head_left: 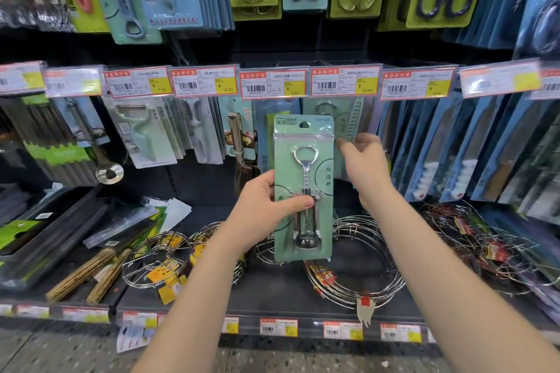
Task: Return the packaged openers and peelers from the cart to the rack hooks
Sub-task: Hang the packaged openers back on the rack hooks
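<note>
Left hand is clamped on a flat green carded corkscrew opener pack, held upright before the rack hooks; right hand, fingers loosely spread, is just beside its edge; wire trivets are strewn on the dark shelf below.

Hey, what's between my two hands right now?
In the head view, the packaged corkscrew opener on its green card stands upright between them: left hand grips its lower edge, right hand is beside its upper right edge.

Wire racks below hanging price tags
</note>
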A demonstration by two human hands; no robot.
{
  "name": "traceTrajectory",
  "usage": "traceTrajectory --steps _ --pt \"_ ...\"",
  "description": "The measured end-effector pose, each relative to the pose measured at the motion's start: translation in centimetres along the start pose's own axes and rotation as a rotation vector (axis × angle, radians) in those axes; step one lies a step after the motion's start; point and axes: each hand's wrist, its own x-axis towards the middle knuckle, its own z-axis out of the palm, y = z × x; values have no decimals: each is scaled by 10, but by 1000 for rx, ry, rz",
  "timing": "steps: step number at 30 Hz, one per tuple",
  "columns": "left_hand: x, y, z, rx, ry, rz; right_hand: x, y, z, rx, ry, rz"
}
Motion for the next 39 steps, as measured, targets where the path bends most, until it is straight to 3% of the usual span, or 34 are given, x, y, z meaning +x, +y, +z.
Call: traceTrajectory --steps 5,8,11,19,28,32,39 --pt "5 -9 7 4 -13 -5 -39 8 -8 364 -349 128" --pt "6 -10 12 -11 -30 3 -46 10 -22 480 -332 106" --pt "6 -9 17 -57 -44 -7 -51 12 -32 395 -412 75" --pt "9 -14 26 86 -146 -30 -30 -5 -32 315 -271 -45" --pt "5 -9 17 53 -172 -22 -10 -17 -27 346 -295 -86" --pt "6 -12 19 175 -92 4 -4 -19 -27 381 -283 -60" --pt "8 -14 26 149 -4 84 5 -27 -22 399 -287 -50"
